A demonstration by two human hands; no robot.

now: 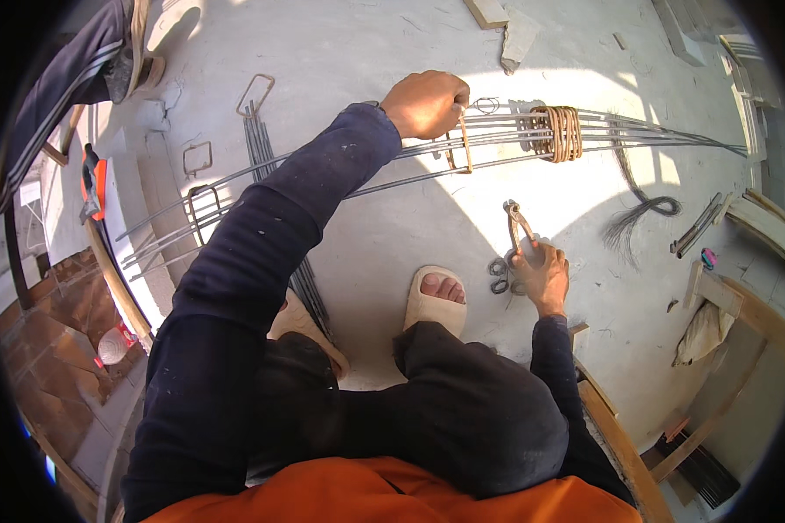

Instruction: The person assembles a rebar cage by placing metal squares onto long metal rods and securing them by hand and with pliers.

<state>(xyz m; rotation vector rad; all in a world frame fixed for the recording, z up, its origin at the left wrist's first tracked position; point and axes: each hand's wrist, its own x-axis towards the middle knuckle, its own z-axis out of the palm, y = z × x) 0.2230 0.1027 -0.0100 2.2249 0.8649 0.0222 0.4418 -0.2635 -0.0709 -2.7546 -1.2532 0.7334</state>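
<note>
My left hand (423, 103) reaches out over a bundle of long steel rods (392, 179), its fingers closed at the top of a bent rectangular steel stirrup (467, 146) that stands around the rods. Lower and to the right, my right hand (543, 277) is wrapped around the handles of a pair of rusty pincers (516, 216), whose head points away from me. Small rings of thin wire (499, 276) lie on the floor beside that hand. Further right along the rods sits a tight stack of brown stirrups (558, 133). Another stirrup (202, 213) hangs on the rods at left.
Loose rods (301, 279) run past my left foot. A bunch of thin wire (628, 222) lies at right, near wooden boards (763, 318). Stirrups (255, 94) lie on the floor at left, below another person's leg (74, 83). An orange-handled tool (93, 183) rests on a ledge.
</note>
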